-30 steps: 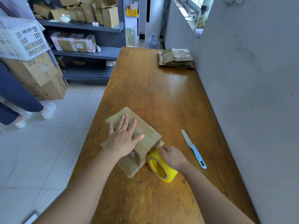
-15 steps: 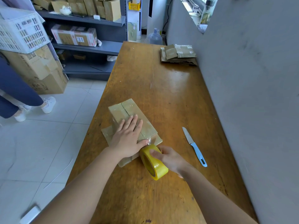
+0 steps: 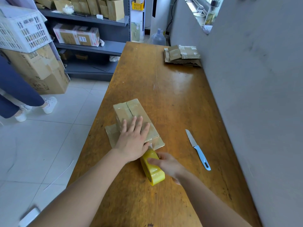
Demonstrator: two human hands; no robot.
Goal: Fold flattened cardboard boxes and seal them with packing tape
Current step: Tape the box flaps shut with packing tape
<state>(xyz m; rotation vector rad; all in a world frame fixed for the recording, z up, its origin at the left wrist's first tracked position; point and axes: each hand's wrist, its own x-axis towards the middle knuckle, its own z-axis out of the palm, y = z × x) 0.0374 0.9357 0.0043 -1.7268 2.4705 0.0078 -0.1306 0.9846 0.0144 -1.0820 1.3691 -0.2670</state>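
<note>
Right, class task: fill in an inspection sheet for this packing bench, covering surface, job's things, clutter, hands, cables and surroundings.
Surface: wooden table, glossy, lightly scuffed.
Job's things: cardboard box lying on the table, shiny tape on its top; yellow tape roll at its near end; stack of flattened boxes at the far right corner.
Clutter: blue-handled knife right of the box, apart from it.
Hands: left hand flat on the box top; right hand grips the tape roll.
Cables: one dark cable hanging at the far wall.
Surroundings: grey wall on the right; shelves of cartons; white crate; another person's legs on the left.
</note>
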